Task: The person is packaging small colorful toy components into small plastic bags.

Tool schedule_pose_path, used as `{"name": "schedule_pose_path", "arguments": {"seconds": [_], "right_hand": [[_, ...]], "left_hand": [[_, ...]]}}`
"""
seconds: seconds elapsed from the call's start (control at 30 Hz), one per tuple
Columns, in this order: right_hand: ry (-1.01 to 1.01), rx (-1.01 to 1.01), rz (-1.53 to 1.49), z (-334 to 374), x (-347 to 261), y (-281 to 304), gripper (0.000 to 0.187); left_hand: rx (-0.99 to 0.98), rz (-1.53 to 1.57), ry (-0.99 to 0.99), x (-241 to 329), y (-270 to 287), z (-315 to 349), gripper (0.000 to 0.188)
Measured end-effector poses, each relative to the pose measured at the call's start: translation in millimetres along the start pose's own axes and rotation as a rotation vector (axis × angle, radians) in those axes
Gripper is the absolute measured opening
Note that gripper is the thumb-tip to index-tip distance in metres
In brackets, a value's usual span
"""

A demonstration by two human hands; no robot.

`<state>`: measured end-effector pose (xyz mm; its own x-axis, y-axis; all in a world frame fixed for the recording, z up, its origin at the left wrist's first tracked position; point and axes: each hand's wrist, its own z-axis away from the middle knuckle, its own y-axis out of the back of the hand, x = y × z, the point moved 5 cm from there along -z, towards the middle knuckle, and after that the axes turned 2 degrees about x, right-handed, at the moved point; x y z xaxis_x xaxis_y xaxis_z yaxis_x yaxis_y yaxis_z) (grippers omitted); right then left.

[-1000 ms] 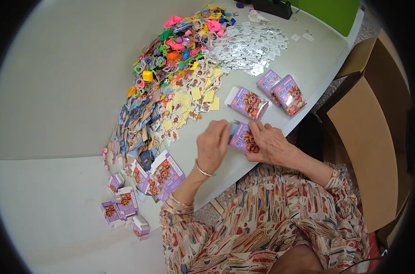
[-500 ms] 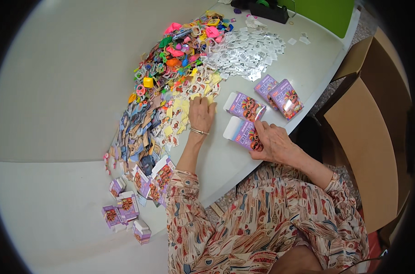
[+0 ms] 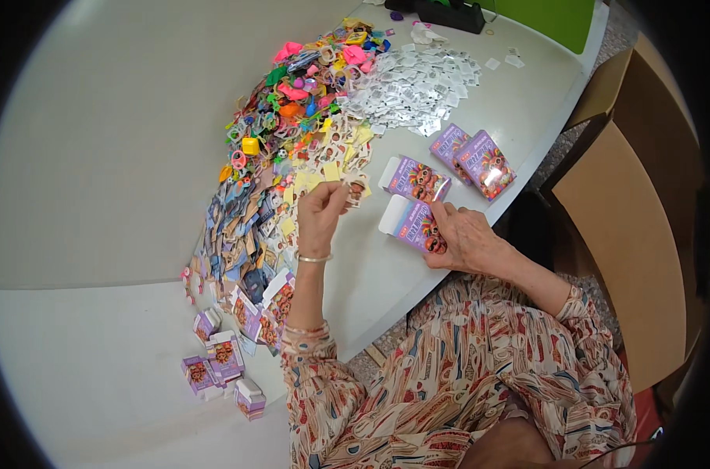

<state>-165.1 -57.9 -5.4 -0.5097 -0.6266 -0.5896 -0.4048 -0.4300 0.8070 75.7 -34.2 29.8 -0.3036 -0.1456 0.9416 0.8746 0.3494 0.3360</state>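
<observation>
Lifted from the pile, left hand (image 3: 319,213) pinches a sticker (image 3: 355,190) — right hand (image 3: 460,237) clamps purple box (image 3: 412,223).

Small packing workshop: white table (image 3: 480,117) heaped with plastic trinkets (image 3: 300,94), sticker cards (image 3: 323,168), purple boxes (image 3: 472,160).

Bare surface (image 3: 386,273) lies open before us between our hands; heaps of paper cards (image 3: 316,168) and plastic toys (image 3: 292,102) crowd the left, purple boxes (image 3: 472,160) block the right.
</observation>
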Motion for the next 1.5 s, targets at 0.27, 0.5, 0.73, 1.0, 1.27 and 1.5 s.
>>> {"name": "schedule_pose_path", "arguments": {"seconds": [0.27,0.5,0.73,1.0,1.27,1.5], "right_hand": [[0.027,0.044,-0.024,2.9,-3.8,0.3,0.067],[-0.008,0.051,-0.097,4.2,0.6,1.3,0.066],[0.012,0.089,-0.074,7.8,0.8,4.0,0.061],[0.012,0.074,-0.141,2.0,5.4,5.1,0.069],[0.003,0.024,-0.152,-8.4,10.1,2.3,0.077],[0.011,0.028,-0.108,-8.7,8.7,0.9,0.076]], "left_hand": [[-0.118,-0.256,-0.216,17.5,-44.9,43.5,0.010],[-0.131,-0.174,-0.266,30.6,-42.8,28.6,0.009],[0.077,-0.053,-0.076,1.1,-31.7,-27.5,0.010],[-0.058,-0.370,-0.322,-38.5,-66.4,-55.2,0.015],[-0.085,-0.360,-0.161,-38.8,-63.7,-117.8,0.023],[0.167,-0.842,-0.532,-9.4,-91.8,-179.0,0.029]]}}
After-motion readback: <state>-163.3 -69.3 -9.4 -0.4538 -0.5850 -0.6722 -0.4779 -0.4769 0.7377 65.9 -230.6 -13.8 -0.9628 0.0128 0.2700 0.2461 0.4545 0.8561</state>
